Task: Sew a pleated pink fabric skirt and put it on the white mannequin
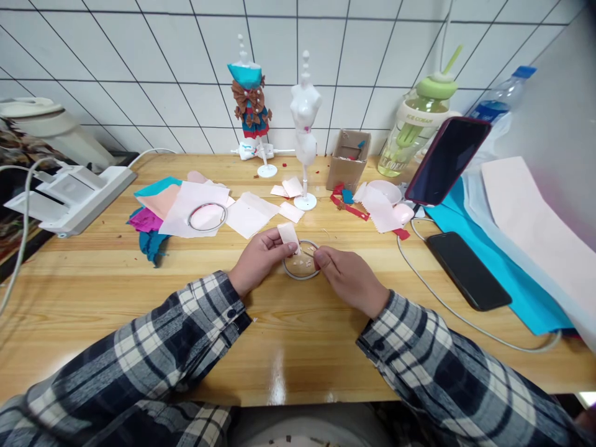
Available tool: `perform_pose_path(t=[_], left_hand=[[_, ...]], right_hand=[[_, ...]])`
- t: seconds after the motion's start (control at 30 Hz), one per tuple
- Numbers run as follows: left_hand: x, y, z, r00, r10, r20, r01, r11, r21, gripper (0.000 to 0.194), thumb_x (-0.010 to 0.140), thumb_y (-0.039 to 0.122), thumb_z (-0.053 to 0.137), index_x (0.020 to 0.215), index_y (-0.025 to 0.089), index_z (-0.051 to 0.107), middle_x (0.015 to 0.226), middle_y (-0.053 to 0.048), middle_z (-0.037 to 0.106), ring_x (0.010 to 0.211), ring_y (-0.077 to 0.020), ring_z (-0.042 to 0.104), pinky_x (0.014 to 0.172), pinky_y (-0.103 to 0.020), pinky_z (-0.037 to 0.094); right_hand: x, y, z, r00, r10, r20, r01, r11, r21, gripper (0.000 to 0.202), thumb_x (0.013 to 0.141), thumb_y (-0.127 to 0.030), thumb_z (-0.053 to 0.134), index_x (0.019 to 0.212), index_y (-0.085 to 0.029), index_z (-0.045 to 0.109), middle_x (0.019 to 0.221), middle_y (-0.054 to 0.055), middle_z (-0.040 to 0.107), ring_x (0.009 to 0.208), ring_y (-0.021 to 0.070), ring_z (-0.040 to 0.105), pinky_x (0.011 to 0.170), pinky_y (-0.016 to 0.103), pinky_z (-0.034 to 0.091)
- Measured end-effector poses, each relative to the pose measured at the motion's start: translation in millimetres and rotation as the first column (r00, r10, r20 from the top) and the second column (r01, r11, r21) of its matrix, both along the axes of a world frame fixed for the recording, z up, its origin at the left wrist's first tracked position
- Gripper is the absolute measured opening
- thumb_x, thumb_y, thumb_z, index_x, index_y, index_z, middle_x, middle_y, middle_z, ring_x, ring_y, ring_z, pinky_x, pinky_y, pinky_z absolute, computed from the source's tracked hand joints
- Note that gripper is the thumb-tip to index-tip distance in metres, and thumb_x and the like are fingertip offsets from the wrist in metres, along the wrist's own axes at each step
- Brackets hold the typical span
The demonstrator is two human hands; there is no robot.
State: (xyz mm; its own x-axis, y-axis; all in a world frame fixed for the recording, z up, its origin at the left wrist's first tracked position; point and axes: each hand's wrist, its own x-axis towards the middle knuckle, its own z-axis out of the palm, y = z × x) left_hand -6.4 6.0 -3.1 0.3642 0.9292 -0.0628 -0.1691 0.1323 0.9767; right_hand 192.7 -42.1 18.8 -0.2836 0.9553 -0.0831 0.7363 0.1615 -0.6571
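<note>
My left hand (262, 256) is closed, pinching a small folded piece of pale pink paper (289, 234) between thumb and fingers. Across from it, my right hand (347, 275) is closed round a thin grey tool (307, 252), whose tip points toward the paper; the fingers hide most of it, so I cannot tell its exact kind. Below both hands a grey ring (302, 277) lies on the wooden table (279, 347), with several tiny pink scraps (307, 264) inside it. Pale pink paper pieces (291, 212) lie just beyond.
A bare white mannequin (306, 108) and a dressed one (250, 99) stand at the back, beside a small cardboard box (349, 158). Left are coloured papers and a second ring (207, 216). Right are a propped phone (447, 160), a flat phone (468, 270), a cable and a bottle (414, 124).
</note>
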Motion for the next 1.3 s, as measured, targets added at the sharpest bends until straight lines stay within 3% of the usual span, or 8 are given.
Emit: perform_pose_path(t=[0.47, 0.83, 1.3], left_hand=[[1.3, -4.4, 8.9, 0.991, -0.111, -0.070, 0.110, 0.994, -0.015, 0.028, 0.067, 0.031, 0.081, 0.088, 0.014, 0.074, 0.081, -0.006, 0.073, 0.077, -0.0200, 0.065, 0.076, -0.031, 0.050], [0.0, -2.6, 10.1, 0.982, -0.173, -0.073, 0.173, 0.985, -0.004, 0.028, 0.067, 0.028, 0.081, 0.091, 0.015, 0.076, 0.078, -0.006, 0.074, 0.073, -0.0187, 0.065, 0.072, -0.028, 0.049], [3.1, -2.4, 8.0, 0.986, -0.130, -0.102, 0.130, 0.992, -0.010, 0.024, 0.066, 0.031, 0.081, 0.083, 0.015, 0.076, 0.084, -0.008, 0.075, 0.076, -0.0215, 0.067, 0.074, -0.032, 0.052]], right_hand=[[-1.5, 3.3, -6.2, 0.998, 0.061, -0.020, -0.062, 0.997, -0.043, 0.046, 0.099, -0.053, 0.031, 0.078, -0.021, 0.057, 0.073, 0.002, 0.064, 0.070, 0.0165, 0.056, 0.063, 0.027, 0.033], [-1.1, 2.3, -2.5, 0.997, 0.077, -0.026, -0.078, 0.995, -0.067, 0.044, 0.098, -0.051, 0.034, 0.073, -0.021, 0.055, 0.068, 0.000, 0.060, 0.067, 0.0149, 0.053, 0.062, 0.026, 0.032], [4.9, 11.4, -11.5, 0.996, 0.089, -0.020, -0.091, 0.993, -0.082, 0.047, 0.097, -0.054, 0.034, 0.073, -0.020, 0.057, 0.066, -0.001, 0.056, 0.064, 0.0140, 0.049, 0.059, 0.026, 0.030]])
